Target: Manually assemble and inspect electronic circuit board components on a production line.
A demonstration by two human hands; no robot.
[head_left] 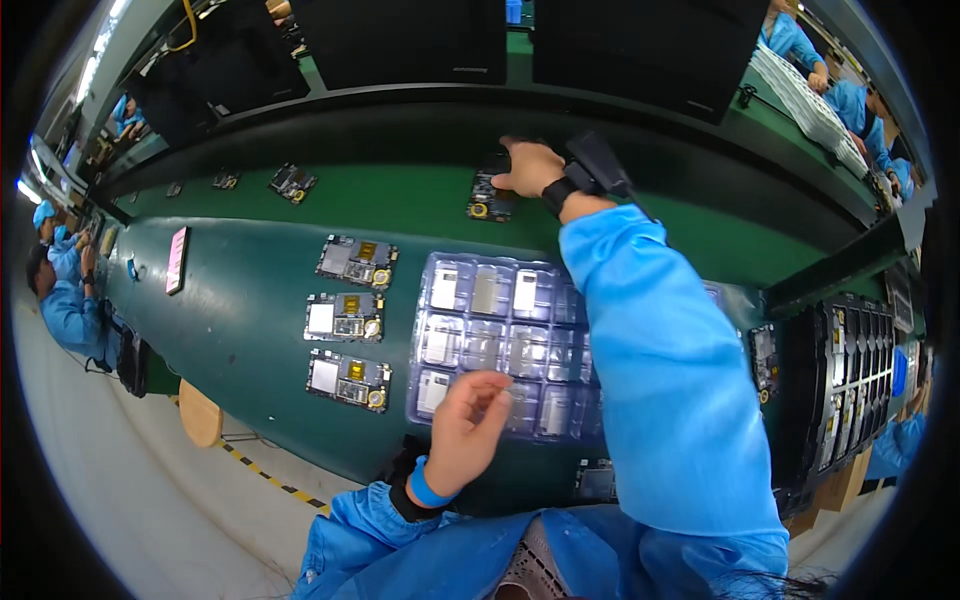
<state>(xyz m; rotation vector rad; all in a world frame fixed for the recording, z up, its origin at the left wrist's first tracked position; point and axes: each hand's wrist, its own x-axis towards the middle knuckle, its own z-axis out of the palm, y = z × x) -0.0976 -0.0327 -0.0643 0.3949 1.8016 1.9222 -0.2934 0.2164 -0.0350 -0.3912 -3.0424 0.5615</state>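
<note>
One circuit board point(479, 200) lies on the green strip point(400, 190) along the bench point(230, 310), the right hand point(536, 168) at its edge with spread fingers, gripping or not I can't tell, while the left hand point(463, 435), fingers curled, hold equally unclear, hovers over a clear plastic tray point(467, 318) beside three more boards point(345, 317).

Here's the compartment tray point(464, 290) on the table point(230, 310) | three circuit boards point(345, 316) lining its left | another board point(597, 481) in front | more boards point(484, 194) along the strip point(390, 200) behind | rack point(800, 380) right | monitors point(410, 40) rearmost
</note>
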